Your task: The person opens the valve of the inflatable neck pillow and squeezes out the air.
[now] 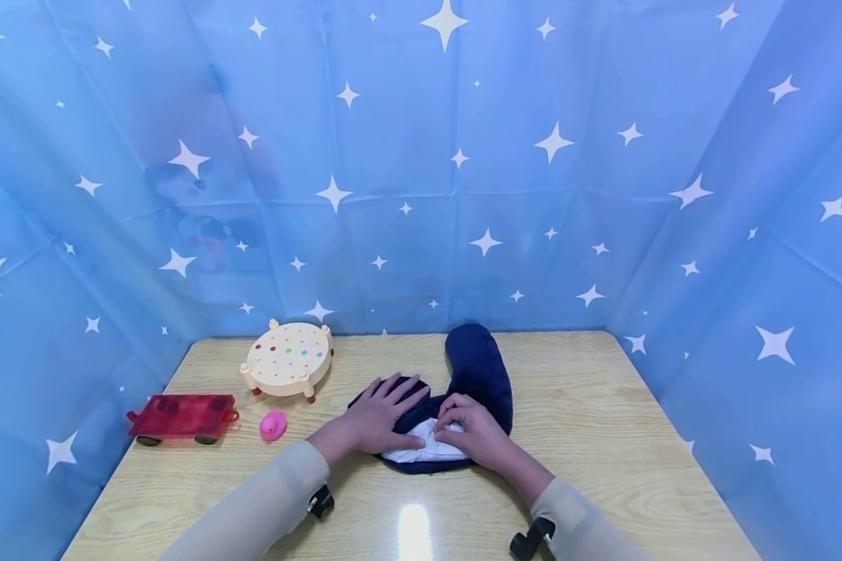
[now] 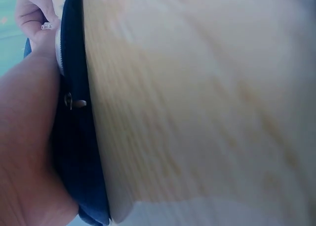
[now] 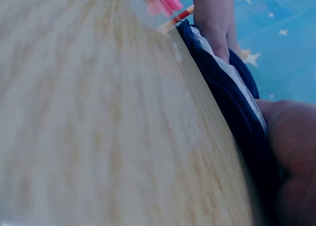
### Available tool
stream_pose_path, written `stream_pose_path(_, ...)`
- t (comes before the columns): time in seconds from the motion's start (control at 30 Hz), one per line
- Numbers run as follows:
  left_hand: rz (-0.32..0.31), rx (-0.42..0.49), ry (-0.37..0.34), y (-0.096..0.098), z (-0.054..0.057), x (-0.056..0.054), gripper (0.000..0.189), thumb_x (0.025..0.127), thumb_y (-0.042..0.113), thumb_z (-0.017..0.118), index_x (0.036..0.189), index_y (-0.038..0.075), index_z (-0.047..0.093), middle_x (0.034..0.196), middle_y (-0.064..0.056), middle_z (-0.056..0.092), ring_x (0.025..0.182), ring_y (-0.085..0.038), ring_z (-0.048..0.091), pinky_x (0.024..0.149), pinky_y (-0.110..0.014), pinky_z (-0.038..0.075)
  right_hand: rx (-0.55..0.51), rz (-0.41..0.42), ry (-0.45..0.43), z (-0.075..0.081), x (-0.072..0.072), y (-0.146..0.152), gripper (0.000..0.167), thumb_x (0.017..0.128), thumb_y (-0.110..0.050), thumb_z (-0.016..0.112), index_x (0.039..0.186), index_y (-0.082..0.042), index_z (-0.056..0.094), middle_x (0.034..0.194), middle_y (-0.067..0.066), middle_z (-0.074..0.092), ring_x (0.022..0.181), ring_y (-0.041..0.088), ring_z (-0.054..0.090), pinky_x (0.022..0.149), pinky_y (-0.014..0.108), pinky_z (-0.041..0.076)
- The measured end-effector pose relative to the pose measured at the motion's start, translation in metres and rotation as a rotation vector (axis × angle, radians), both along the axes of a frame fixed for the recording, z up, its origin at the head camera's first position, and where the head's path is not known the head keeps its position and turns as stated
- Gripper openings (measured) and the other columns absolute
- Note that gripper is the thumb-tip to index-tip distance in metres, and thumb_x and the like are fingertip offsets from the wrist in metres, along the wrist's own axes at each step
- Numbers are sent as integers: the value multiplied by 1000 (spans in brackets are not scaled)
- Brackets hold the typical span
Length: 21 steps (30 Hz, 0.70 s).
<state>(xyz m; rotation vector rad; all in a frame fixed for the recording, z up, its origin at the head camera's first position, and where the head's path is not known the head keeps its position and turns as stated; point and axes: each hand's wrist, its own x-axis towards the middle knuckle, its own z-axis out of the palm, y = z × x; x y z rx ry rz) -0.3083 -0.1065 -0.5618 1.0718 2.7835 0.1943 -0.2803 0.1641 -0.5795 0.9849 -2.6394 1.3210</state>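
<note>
A navy blue neck pillow (image 1: pixel 482 372) with a curved arm lies on the table, its zipped cover parted over a white inner lining (image 1: pixel 428 446). Fingers spread, my left hand (image 1: pixel 386 417) rests flat on the pillow's left part, the thumb across the white fabric. My right hand (image 1: pixel 472 431) pinches the white lining between thumb and curled fingers. A small shiny spot shows at the right fingertips in the left wrist view; what it is cannot be told. Along the cover's edge in that view hangs a zipper pull (image 2: pixel 74 102).
Left on the wooden table (image 1: pixel 589 405) stand a translucent red wheeled toy cart (image 1: pixel 185 415), a pink toy duck (image 1: pixel 273 425) and a cream round toy stool (image 1: pixel 289 358) with coloured dots. A blue star-patterned curtain (image 1: pixel 407 257) surrounds the table's back and sides.
</note>
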Motion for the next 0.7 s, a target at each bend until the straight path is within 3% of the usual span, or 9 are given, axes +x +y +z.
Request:
stream_pose_path(0.4, 4, -10, 20, 0, -7, -2, 97, 101, 85, 49, 178, 34, 20, 186, 0, 12, 169, -39, 14, 132, -65, 19, -2, 5, -13, 0, -1, 0, 12, 96, -8, 87, 99, -20, 85, 112, -2, 69, 111, 19, 63, 101, 40, 53)
stream_pose_path(0.7, 7, -2, 10, 1, -4, -1, 97, 101, 83, 52, 178, 32, 23, 185, -2, 15, 169, -39, 14, 132, -66, 18, -6, 3, -15, -2, -2, 0, 13, 95, -8, 87, 98, -21, 85, 111, -4, 68, 110, 19, 63, 100, 37, 53)
